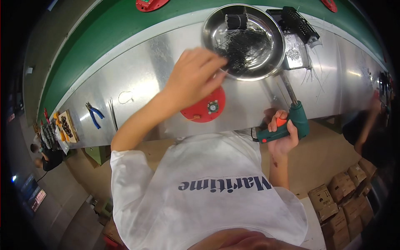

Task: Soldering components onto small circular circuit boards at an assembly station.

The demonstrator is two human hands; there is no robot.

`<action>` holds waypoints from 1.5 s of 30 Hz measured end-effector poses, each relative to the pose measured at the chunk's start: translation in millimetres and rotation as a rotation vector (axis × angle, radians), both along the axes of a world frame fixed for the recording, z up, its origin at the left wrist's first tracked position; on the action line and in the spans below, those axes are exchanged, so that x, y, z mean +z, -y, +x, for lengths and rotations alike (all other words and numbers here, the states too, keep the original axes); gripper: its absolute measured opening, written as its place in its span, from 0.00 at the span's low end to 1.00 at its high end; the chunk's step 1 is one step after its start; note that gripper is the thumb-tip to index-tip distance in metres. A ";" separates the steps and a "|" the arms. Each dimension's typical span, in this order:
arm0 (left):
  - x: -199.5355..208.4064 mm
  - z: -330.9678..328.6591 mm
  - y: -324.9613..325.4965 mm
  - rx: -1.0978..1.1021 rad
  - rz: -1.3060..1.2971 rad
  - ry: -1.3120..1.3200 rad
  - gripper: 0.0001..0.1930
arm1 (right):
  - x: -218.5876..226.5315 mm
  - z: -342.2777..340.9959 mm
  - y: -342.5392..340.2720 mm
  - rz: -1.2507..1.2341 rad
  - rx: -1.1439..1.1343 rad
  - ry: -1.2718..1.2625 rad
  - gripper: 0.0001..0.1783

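My left hand (pixel 192 75) hovers at the near left rim of a round steel bowl (pixel 280 62), its fingers curled together and slightly blurred. Whether a strand sits between them I cannot make out. Loose thin black wires (pixel 246 43) fill the bowl, and a tied bundle of black wires (pixel 236 21) lies at its far side. My right hand (pixel 282 135) grips a green pistol-shaped power tool (pixel 298 121) with an orange trigger. Its metal barrel points away toward the bowl. Under my left wrist lies a round red circuit board (pixel 201 111) bearing a small square part.
Blue-handled pliers (pixel 96 114) and tweezers (pixel 113 114) lie left on the metal bench (pixel 158 54). A black rack (pixel 298 25) with pale wire ends stands right of the bowl. Another person (pixel 366 129) works at the far right. Cardboard boxes (pixel 341 200) are stacked low right.
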State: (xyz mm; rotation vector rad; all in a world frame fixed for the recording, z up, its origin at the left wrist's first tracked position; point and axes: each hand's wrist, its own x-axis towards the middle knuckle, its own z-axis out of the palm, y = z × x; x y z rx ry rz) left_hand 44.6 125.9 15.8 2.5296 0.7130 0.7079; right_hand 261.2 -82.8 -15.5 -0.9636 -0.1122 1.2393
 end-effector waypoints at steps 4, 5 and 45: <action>-5.6 33.5 -20.2 0.016 0.044 0.002 0.10 | -2.8 -0.1 0.0 0.013 0.001 -0.021 0.16; -4.7 40.0 -20.2 0.013 0.047 -0.001 0.10 | -3.3 0.5 0.3 0.016 -0.003 -0.025 0.16; 2.6 -34.1 155.2 0.437 -0.713 0.463 0.04 | 32.2 -81.2 -37.2 0.137 0.527 0.535 0.23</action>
